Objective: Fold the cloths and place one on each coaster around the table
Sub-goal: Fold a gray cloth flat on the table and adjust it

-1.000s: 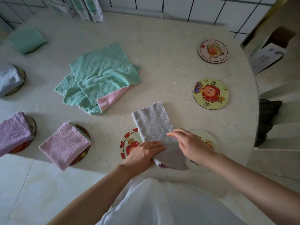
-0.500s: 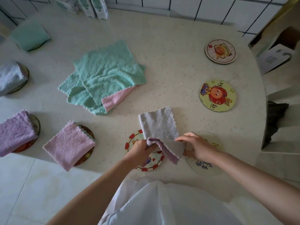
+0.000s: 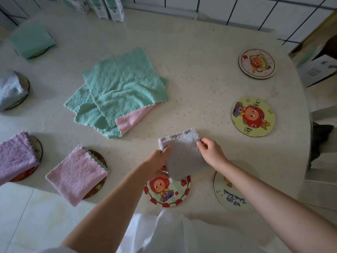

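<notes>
A grey cloth [image 3: 182, 154], folded to a small square, lies near the table's front edge. My left hand [image 3: 156, 161] pinches its left corner and my right hand [image 3: 209, 150] pinches its right corner. Just below it sits a red-and-white bordered coaster [image 3: 167, 192], partly under my left wrist. A pale coaster with writing [image 3: 229, 194] lies to the right, partly hidden by my right forearm. Two bare cartoon coasters [image 3: 253, 116] [image 3: 256, 63] sit at the right. Unfolded green cloths over a pink one [image 3: 118, 90] lie in the middle.
Folded cloths rest on coasters at the left: pink [image 3: 76, 174], purple [image 3: 16, 157], grey-blue [image 3: 11, 88], green [image 3: 31, 41]. Cartons [image 3: 113, 6] stand at the back by a tiled wall. The round table's edge [image 3: 299, 161] curves at the right, beside steps and a dark rag [image 3: 319, 141].
Both hands lifted the near end of the long folded grey cloth and brought it over to the far end, halving it into a square. The view shifted slightly.
</notes>
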The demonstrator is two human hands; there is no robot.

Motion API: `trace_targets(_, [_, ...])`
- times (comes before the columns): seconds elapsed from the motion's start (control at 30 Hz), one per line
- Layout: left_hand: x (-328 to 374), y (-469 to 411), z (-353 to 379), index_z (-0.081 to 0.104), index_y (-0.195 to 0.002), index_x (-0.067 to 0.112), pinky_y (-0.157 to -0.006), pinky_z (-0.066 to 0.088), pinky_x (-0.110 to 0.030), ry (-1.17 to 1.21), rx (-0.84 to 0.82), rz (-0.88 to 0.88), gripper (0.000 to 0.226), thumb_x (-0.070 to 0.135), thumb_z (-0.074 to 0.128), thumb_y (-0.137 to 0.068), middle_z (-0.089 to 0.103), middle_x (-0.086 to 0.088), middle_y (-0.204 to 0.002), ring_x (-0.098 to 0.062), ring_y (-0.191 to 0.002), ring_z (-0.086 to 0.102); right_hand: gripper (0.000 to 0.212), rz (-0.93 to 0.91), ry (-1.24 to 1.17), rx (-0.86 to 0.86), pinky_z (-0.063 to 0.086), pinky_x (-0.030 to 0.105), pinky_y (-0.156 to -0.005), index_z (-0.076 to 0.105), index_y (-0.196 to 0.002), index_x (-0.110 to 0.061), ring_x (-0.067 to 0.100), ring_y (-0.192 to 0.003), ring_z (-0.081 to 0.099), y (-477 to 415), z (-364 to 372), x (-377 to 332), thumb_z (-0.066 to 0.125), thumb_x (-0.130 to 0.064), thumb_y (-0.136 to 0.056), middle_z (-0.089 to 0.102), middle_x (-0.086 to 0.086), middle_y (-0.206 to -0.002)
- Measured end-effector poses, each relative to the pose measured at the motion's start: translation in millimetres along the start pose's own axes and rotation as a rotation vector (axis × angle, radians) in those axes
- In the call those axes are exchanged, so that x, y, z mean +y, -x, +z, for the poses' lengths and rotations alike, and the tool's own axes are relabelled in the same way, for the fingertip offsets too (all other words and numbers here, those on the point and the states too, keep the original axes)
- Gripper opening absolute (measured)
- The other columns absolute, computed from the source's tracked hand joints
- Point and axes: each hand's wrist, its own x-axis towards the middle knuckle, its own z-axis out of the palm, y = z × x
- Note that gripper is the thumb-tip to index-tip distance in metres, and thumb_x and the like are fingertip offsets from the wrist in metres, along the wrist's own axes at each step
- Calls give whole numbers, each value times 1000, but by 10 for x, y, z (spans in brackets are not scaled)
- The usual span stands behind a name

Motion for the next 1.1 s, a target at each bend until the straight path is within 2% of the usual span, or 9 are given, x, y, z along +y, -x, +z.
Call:
trace_targets(0.17, [74,-62,-29,55,-114,4,-76,58,-47,-82,-25,2,48,45,35,-99,66,-18,-109,-33,-93,69,36,7,71,-22,34,31,-53,51,-85,-14,17,-55,48,-96,3,-96,48,-49,-90,51,-1,-62])
trace_targets(0.37, [226,-138,-147,58,-110,6,-69,59,-51,-269,268,253,18,16,52,-96,67,-16,-99,-32,-79,70,22,-38,133,93,39,32,-60,50,-101,-11,25,-69,56,-215,26,-144,50,-31,-94,58,-1,-78])
trace_targets(0.5, [256,-194,-187,59,-109,8,-63,60,-49,-310,331,248,20,21,55,-95,67,-17,-98,-34,-73,71,22,-33,173,114,37,33,-58,48,-104,-10,34,-72,56,-253,46,-146,46,-30,-96,59,8,-80])
trace_targets(0.73, [243,-212,-188,61,-102,9,-57,60,-44,-352,523,286,23,30,55,-94,68,-10,-83,-26,-59,70,21,48,311,160,37,32,-54,43,-97,-13,33,-73,59,-279,79,-214,46,-34,-95,57,7,-76])
trace_targets(0.8, [187,-180,-193,58,-106,16,-62,59,-39,-575,691,383,23,35,54,-94,67,-2,-96,-20,-69,69,17,9,409,188,36,31,-53,42,-101,-14,33,-71,59,-225,72,-237,45,-29,-95,56,5,-79])
trace_targets(0.87, [64,-144,-159,52,-119,19,-74,55,-35,-854,840,614,28,33,50,-95,61,0,-115,-17,-93,61,20,-139,547,245,39,31,-54,42,-107,-14,29,-77,57,-120,59,-264,51,-13,-90,54,5,-91])
trace_targets(0.97, [-179,-88,-21,44,-136,16,-107,39,-42,-1257,641,1013,44,31,45,-95,46,-4,-142,-23,-129,42,54,-388,705,265,48,34,-78,42,-124,-11,29,-104,49,79,128,-254,60,1,-75,50,11,-119])
trace_targets(1.03, [-377,-125,8,35,-144,18,-116,21,-47,-1465,488,1058,52,37,41,-96,28,-4,-154,-27,-144,20,64,-435,745,217,47,40,-90,41,-131,-12,33,-115,46,184,216,-179,64,-2,-72,45,14,-132])
trace_targets(1.1, [-501,-161,-25,30,-147,19,-115,18,-52,-1531,468,972,57,45,33,-96,20,-2,-157,-28,-146,11,65,-404,773,176,49,41,-88,44,-129,-13,35,-115,47,251,290,-45,68,-4,-69,45,16,-134])
